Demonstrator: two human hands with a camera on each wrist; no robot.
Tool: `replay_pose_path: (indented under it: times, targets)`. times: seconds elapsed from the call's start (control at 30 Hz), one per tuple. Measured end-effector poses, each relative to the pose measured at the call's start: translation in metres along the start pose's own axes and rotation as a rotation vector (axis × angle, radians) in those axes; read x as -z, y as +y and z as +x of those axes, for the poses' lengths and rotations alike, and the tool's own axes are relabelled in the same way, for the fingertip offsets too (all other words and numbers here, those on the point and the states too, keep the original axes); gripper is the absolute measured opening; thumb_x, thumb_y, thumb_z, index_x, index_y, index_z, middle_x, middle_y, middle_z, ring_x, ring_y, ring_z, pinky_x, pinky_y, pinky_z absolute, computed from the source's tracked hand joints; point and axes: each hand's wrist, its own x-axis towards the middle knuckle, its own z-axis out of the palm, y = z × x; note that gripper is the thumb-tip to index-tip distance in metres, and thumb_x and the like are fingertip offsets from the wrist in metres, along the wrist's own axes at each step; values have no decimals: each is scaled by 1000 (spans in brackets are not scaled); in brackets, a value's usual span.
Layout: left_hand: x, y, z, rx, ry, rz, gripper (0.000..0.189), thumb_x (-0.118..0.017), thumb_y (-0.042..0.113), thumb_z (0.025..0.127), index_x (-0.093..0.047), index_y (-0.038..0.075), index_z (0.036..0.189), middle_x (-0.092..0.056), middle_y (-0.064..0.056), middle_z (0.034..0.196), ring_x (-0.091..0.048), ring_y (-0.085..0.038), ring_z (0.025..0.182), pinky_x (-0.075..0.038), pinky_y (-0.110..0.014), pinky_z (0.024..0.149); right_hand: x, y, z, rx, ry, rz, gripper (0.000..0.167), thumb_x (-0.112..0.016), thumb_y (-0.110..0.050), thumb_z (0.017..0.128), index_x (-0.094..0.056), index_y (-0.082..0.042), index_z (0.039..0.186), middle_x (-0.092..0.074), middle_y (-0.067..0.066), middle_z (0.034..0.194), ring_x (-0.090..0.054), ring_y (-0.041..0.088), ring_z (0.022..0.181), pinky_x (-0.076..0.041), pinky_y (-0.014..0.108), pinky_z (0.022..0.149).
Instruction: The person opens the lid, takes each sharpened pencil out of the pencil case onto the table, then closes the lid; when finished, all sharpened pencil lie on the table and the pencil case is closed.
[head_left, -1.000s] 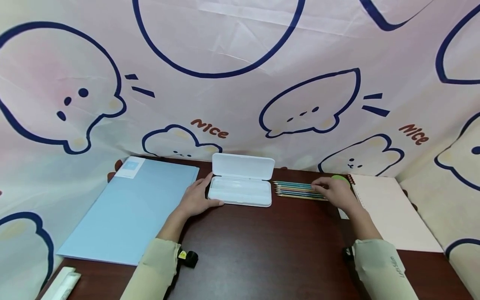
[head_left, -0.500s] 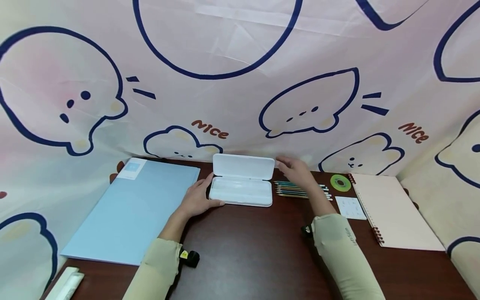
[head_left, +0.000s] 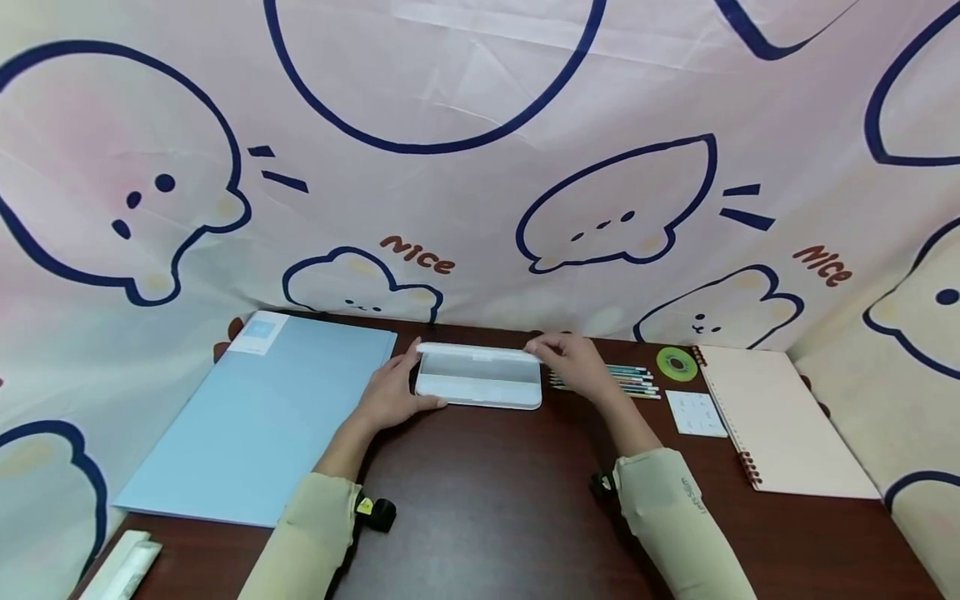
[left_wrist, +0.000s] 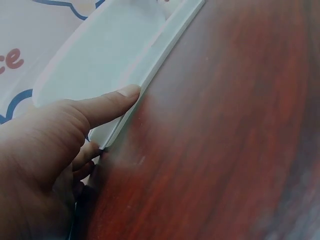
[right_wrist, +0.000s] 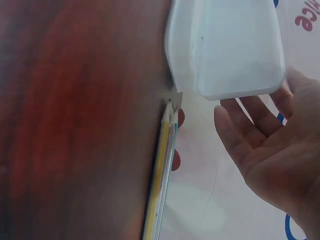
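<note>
A white pencil case [head_left: 478, 390] lies on the dark wooden table, its lid [head_left: 480, 353] tilted forward and partly lowered over the base. My left hand [head_left: 390, 392] holds the case's left end; in the left wrist view the thumb [left_wrist: 112, 106] lies along the front edge. At the lid's right corner is my right hand [head_left: 576, 365], its fingers behind the lid. The right wrist view shows the thumb [right_wrist: 227, 125] apart from the lid's edge and the fingers extended. Below the right hand lie several pencils [head_left: 636, 380], partly hidden by it.
A blue folder [head_left: 277, 417] lies at the left, with a white wrapped item [head_left: 123, 567] near the front corner. Right of the pencils are a green ring-shaped roll [head_left: 677, 364], a small white card [head_left: 696, 413] and a spiral notebook [head_left: 787, 425]. A patterned sheet [head_left: 465, 208] hangs behind.
My right hand has moved left from the pencils to the lid's right corner. The lid has swung from upright forward over the base. My left hand stays at the case's left end.
</note>
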Motion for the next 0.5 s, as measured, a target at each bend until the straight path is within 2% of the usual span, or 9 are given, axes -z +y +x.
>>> replay_pose_path:
  times: [0.13, 0.3, 0.5]
  targets:
    - [1, 0, 0, -13, 19, -22, 125, -85, 49, 78, -1, 17, 165, -37, -22, 161, -36, -46, 146, -30, -65, 117, -6, -3, -9, 33, -60, -63, 24, -64, -39, 99, -76, -24, 114, -73, 0, 121, -66, 21, 109, -54, 47, 95]
    - [1, -1, 1, -52, 14, -22, 120, -83, 55, 76, -9, 23, 165, -42, -19, 159, -36, -43, 147, -27, -65, 118, -11, -4, -13, 93, -107, -174, 27, -68, -33, 98, -74, -20, 120, -70, 2, 129, -61, 23, 122, -49, 48, 106]
    - [3, -1, 0, -57, -28, -30, 92, -61, 62, 93, -20, 20, 164, -38, -16, 162, -29, -44, 150, -21, -69, 118, -16, -5, -15, 82, -140, -247, 41, -68, -37, 97, -67, -19, 134, -61, 6, 143, -55, 27, 135, -44, 50, 112]
